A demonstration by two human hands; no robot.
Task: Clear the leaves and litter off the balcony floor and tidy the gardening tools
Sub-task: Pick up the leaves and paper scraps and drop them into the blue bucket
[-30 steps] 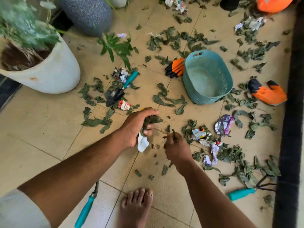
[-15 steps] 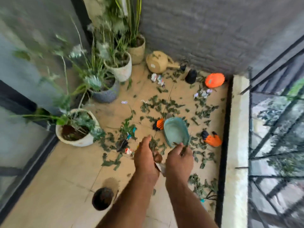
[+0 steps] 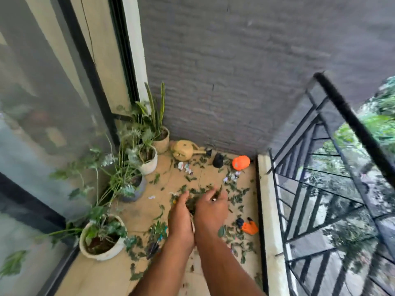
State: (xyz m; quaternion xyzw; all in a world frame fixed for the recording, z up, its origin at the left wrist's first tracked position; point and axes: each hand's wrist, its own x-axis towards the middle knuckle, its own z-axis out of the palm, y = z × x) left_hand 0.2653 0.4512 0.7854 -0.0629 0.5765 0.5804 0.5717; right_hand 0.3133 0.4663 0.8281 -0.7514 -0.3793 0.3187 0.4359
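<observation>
A: What is held, as seen from the head view?

B: A bunch of dark green crumpled leaves (image 3: pixel 190 204) is clasped between the left hand (image 3: pixel 180 216) and right hand (image 3: pixel 210 209), fingers curled round it.

A: How much is left?

B: Most, it is judged: leaves and paper scraps (image 3: pixel 185 166) are strewn over the beige tiled floor (image 3: pixel 136 214); an orange-and-black glove (image 3: pixel 248 227) lies unstowed.

Both arms are reaching forward, the left hand (image 3: pixel 180 218) and right hand (image 3: pixel 210 212) cupping together, fingers curling.
</observation>
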